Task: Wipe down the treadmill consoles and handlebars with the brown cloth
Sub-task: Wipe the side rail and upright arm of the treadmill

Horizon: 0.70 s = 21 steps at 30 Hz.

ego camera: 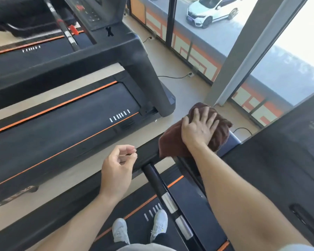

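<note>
My right hand point(199, 129) lies flat with spread fingers on the brown cloth point(172, 144), pressing it onto the top front corner of the black side handlebar point(145, 151) of the treadmill I stand on. The cloth drapes over the rail's end. My left hand point(118, 167) hovers just left of that rail with fingers loosely curled, holding nothing. The treadmill's console point(279, 169) fills the right of the view, dark and blurred. An inner grip bar point(163, 192) with silver sensor plates runs down toward my white shoes.
A second treadmill point(62, 113) with orange trim stands to the left, its handlebar frame point(98, 57) and console point(96, 13) above. A third lies beyond. Power cords point(172, 77) run on the beige floor by the windows. A grey pillar point(243, 57) stands ahead.
</note>
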Each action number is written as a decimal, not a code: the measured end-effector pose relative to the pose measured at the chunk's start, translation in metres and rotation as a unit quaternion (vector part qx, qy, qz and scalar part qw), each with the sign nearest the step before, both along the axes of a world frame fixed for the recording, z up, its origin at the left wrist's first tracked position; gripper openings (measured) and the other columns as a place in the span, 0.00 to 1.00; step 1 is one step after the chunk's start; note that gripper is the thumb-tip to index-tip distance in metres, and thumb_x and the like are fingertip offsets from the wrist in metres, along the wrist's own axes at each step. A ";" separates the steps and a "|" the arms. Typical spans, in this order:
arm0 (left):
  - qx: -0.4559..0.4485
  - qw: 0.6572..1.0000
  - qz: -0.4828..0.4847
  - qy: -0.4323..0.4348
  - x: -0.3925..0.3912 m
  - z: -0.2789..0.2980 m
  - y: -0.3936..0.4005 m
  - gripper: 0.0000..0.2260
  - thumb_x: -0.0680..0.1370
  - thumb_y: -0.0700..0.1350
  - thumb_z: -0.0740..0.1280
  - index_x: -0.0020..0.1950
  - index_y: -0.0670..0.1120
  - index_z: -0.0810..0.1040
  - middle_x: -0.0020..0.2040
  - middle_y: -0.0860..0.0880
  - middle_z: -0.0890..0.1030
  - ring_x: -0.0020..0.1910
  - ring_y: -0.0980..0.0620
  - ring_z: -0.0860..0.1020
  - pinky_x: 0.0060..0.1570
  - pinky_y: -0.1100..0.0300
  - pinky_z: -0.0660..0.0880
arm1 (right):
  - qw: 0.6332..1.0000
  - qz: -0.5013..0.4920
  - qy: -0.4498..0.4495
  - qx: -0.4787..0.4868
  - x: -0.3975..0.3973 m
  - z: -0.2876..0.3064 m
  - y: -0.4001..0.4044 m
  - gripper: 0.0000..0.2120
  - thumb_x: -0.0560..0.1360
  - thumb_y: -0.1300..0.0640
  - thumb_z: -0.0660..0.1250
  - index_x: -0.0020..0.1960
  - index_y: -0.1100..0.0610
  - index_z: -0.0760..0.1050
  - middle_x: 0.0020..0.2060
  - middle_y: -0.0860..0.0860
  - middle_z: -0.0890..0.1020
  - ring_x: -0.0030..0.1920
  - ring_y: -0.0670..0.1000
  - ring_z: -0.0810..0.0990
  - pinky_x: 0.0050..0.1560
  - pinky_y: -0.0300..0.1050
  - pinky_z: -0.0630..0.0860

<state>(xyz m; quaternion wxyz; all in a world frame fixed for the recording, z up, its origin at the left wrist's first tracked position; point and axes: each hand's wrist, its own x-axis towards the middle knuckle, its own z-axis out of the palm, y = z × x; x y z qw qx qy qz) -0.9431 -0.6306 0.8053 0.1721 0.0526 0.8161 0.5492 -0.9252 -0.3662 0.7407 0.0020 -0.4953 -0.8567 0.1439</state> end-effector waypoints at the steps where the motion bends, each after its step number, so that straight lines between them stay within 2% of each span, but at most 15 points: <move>1: 0.002 1.000 0.015 0.001 -0.002 0.000 -0.005 0.07 0.78 0.39 0.70 0.48 0.51 0.82 0.48 0.54 0.85 0.48 0.53 0.84 0.56 0.51 0.80 | 0.999 0.046 0.011 0.008 -0.004 -0.004 -0.022 0.29 0.81 0.41 0.47 0.80 0.48 0.65 0.83 0.51 0.55 0.83 0.58 0.43 0.80 0.58 0.33; 3: 0.007 0.999 0.036 0.003 -0.007 0.001 -0.010 0.07 0.78 0.39 0.69 0.48 0.51 0.82 0.48 0.53 0.85 0.47 0.54 0.84 0.57 0.49 0.80 | 0.987 0.153 0.034 0.026 -0.008 -0.009 -0.079 0.25 0.80 0.44 0.52 0.68 0.50 0.79 0.75 0.51 0.73 0.81 0.57 0.58 0.81 0.55 0.41; 4: 0.012 0.999 0.042 0.005 -0.008 0.001 -0.010 0.08 0.78 0.38 0.69 0.48 0.51 0.82 0.48 0.53 0.86 0.47 0.54 0.84 0.57 0.48 0.80 | 0.976 0.206 0.057 0.038 -0.008 -0.011 -0.108 0.22 0.79 0.46 0.54 0.60 0.52 0.83 0.66 0.52 0.81 0.76 0.57 0.68 0.80 0.55 0.47; 5: 0.018 0.999 0.043 0.005 -0.010 0.002 -0.009 0.08 0.78 0.38 0.70 0.48 0.51 0.82 0.47 0.53 0.86 0.47 0.53 0.85 0.56 0.48 0.80 | 0.961 0.261 0.078 0.043 -0.008 -0.013 -0.134 0.20 0.78 0.47 0.56 0.53 0.53 0.84 0.56 0.53 0.86 0.68 0.57 0.76 0.78 0.54 0.53; 7: 0.023 0.999 0.031 0.011 -0.010 0.005 -0.004 0.08 0.78 0.38 0.70 0.48 0.51 0.81 0.47 0.53 0.86 0.47 0.54 0.85 0.55 0.50 0.81 | 0.931 0.353 0.088 0.038 -0.009 -0.014 -0.161 0.22 0.78 0.47 0.52 0.49 0.54 0.83 0.47 0.52 0.86 0.56 0.57 0.80 0.73 0.53 0.59; 10: 0.030 0.999 0.004 0.021 -0.010 0.009 0.005 0.08 0.78 0.38 0.70 0.48 0.52 0.81 0.47 0.52 0.86 0.47 0.52 0.85 0.55 0.50 0.81 | 0.923 0.377 0.059 0.038 -0.007 -0.009 -0.138 0.26 0.80 0.43 0.48 0.47 0.54 0.82 0.45 0.51 0.85 0.53 0.56 0.81 0.71 0.53 0.64; 13: 0.025 0.999 -0.015 0.018 -0.007 0.009 0.009 0.08 0.78 0.38 0.70 0.48 0.51 0.82 0.45 0.54 0.85 0.47 0.50 0.85 0.56 0.46 0.81 | 0.947 0.311 0.038 0.072 -0.007 -0.004 -0.078 0.24 0.82 0.42 0.51 0.48 0.51 0.84 0.50 0.49 0.86 0.59 0.54 0.80 0.74 0.52 0.59; 16: 0.018 0.999 -0.025 0.012 -0.001 0.009 0.009 0.08 0.78 0.38 0.69 0.48 0.52 0.82 0.45 0.57 0.85 0.47 0.50 0.85 0.57 0.45 0.80 | 0.975 0.215 0.001 0.060 -0.004 0.004 -0.003 0.27 0.82 0.40 0.48 0.60 0.49 0.82 0.68 0.49 0.80 0.74 0.52 0.68 0.80 0.54 0.50; 18: 0.015 0.999 -0.030 0.006 0.002 0.008 0.006 0.08 0.78 0.38 0.69 0.48 0.52 0.82 0.45 0.57 0.85 0.46 0.51 0.85 0.57 0.46 0.80 | 0.988 0.146 -0.020 0.036 0.005 0.009 0.039 0.29 0.81 0.37 0.47 0.70 0.48 0.76 0.77 0.49 0.69 0.80 0.54 0.58 0.80 0.59 0.49; 21: 0.008 1.000 -0.029 -0.001 0.002 0.008 0.000 0.08 0.78 0.39 0.70 0.47 0.53 0.82 0.45 0.57 0.85 0.46 0.53 0.85 0.55 0.48 0.81 | 0.999 0.029 -0.026 -0.036 0.016 0.010 0.061 0.33 0.82 0.34 0.45 0.82 0.47 0.57 0.84 0.49 0.54 0.83 0.57 0.50 0.81 0.60 0.47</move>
